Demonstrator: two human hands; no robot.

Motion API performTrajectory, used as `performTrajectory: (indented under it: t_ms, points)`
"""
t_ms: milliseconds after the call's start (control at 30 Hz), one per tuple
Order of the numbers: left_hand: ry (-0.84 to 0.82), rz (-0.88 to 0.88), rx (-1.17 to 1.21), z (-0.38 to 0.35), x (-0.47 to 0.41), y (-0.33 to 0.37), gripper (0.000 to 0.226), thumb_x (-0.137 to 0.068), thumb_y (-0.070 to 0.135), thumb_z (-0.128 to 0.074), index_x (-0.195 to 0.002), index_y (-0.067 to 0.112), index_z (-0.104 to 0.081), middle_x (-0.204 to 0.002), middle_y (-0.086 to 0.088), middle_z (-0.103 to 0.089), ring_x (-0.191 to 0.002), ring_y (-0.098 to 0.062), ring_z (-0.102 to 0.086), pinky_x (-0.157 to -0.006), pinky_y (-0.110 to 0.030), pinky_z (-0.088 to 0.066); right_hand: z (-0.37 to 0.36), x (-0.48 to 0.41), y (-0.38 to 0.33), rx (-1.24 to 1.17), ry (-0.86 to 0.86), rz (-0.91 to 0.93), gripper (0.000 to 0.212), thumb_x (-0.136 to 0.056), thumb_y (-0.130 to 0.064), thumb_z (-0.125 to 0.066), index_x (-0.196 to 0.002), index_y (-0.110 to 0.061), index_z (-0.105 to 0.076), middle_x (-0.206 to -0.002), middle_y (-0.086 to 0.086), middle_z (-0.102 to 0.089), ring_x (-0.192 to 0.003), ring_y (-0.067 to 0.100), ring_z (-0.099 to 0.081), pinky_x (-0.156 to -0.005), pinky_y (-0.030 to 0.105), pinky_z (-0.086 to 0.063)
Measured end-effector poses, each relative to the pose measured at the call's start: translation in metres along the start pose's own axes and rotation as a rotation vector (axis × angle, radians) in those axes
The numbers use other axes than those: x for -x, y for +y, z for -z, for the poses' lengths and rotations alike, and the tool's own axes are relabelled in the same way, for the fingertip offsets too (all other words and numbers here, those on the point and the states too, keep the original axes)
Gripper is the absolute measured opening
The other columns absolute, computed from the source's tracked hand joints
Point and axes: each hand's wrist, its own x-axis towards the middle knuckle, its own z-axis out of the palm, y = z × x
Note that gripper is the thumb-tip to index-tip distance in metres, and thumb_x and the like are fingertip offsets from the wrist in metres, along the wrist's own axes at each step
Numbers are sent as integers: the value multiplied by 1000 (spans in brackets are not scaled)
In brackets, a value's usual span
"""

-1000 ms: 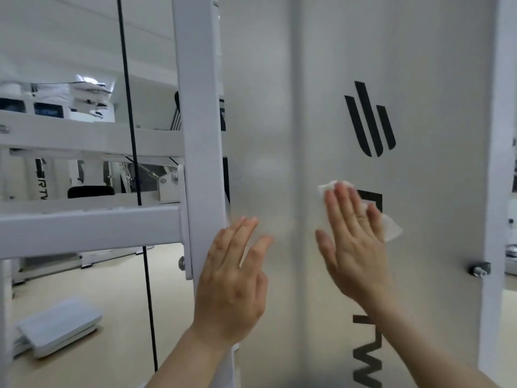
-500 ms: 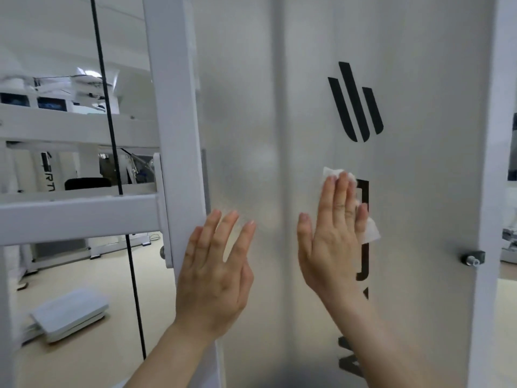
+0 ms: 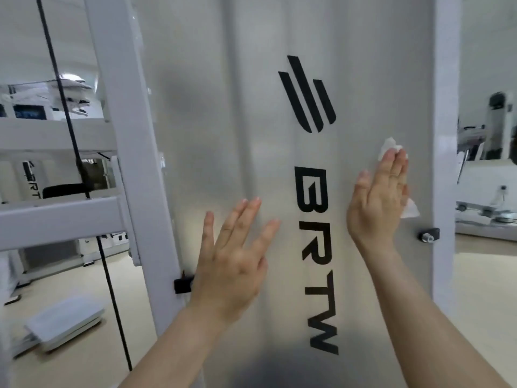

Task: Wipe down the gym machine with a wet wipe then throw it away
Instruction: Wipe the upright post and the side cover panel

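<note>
Far left, a flat white pad lies on the pale floor. A thin black cable runs top to bottom in front of a white crossbar, which meets the white left post of the machine. A small black clip sits low on that post, where it borders the grey panel.

The left hand is raised flat toward the panel, its fingers straight and spread, holding nothing. Whether it touches the surface cannot be told.

Right of it, a logo of 3 black stripes stands above the black letters BRTW, which run down the panel.

The right hand is further right and higher, well apart from the left hand. Its fingers are straight and close together, pressing the wet wipe flat against the panel near the right edge. The white wipe shows above the fingertips and again beside the palm.

A small black knob sits just below and right of this hand, against the white right post. Beyond the post, far right, other gym equipment stands blurred.
</note>
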Motion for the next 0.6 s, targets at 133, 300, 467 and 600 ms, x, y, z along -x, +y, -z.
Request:
performTrajectory:
  t_ms: [133,300,467,600]
  points:
    - [-44,68,-125,-19,-28,27,56,-91,38,-43,-146,27,-39,-158,-8,-27,-146,-24,-23,-110,-69,-12,-22,63,-26,65,-111,402,62,-102,-42,-20,-155,-11,-10,-163,4,-3,-151,17,-1,-121,47,-5]
    - [74,58,-182,-36,-29,28,57,-91,32,-46,-146,18,-42,-157,-12,-29,-145,-30,-24,-112,-66,-16,5,-15,35,231,-44,366,69,-99,-50,-19,-155,-12,-7,-163,4,-3,-151,19,-6,-120,49,-10]
    - [170,42,-218,-47,-29,26,55,-92,33,-46,-145,20,-43,-155,-10,-31,-144,-29,-27,-111,-64,-19,3,-10,33,20,78,-74,73,-97,-49,-19,-154,-5,-5,-163,10,0,-151,23,1,-120,51,-6]
    - [210,34,-227,-48,-28,27,54,-92,33,-45,-145,20,-44,-155,-10,-32,-144,-28,-28,-113,-62,-18,-11,85,27,70,-142,395,64,-102,-45,-21,-155,-11,-9,-164,6,-4,-151,19,-2,-121,44,-3]
